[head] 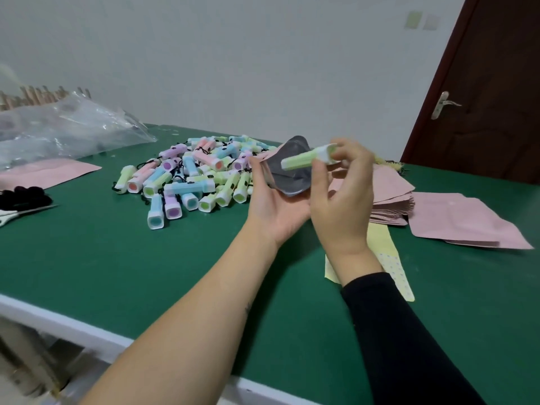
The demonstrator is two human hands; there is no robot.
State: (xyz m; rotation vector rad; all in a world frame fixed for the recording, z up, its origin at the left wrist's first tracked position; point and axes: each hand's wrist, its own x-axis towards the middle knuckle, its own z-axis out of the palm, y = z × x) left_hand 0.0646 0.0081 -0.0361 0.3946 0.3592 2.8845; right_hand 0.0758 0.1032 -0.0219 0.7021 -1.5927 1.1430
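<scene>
My left hand point(273, 206) holds a pink pouch point(287, 168) from below, its mouth spread wide so the grey lining shows. My right hand point(342, 194) pinches the white head of a pale green mini flashlight point(304, 159), whose other end points into the pouch's mouth. Both hands are raised above the green table point(146, 258). A heap of pastel flashlights point(193, 176) with black cords lies on the table just left of the hands.
A stack of flat pink pouches point(391, 197) and loose ones point(458, 220) lie to the right. Yellow paper point(385, 252) lies under my right wrist. A clear plastic bag point(67, 127), scissors point(17, 214) and black cords point(23, 195) sit at the left. A brown door point(491, 97) stands at the back right.
</scene>
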